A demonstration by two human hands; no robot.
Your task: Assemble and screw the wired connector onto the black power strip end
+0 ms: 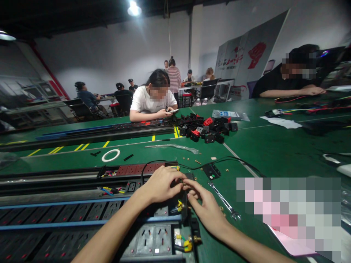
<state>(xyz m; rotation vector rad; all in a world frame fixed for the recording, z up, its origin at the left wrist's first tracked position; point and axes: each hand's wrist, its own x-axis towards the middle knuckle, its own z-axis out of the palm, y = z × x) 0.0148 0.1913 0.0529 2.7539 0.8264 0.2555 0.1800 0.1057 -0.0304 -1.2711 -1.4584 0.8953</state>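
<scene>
My left hand [164,183] arches over the right end of a power strip, its fingers bent and pressed together. From the other side, my right hand [204,202] brings its curled fingertips against the same spot, by a black end piece [185,210]. Whatever small part lies between the fingertips is hidden. Below my wrists run long power strips with black sockets [145,237] and blue edging. Yellow-sleeved wires [186,245] stick out of the nearest strip's end. Close to my right hand, a combination wrench [225,201] lies on the green table.
Small brass nuts and a screw [197,162] lie beside a black bracket [212,171] and a black cable [233,157]. Farther back are a pile of black and red sockets [205,128] and a white ring [110,155]. A person [153,98] leans on the table opposite with a phone.
</scene>
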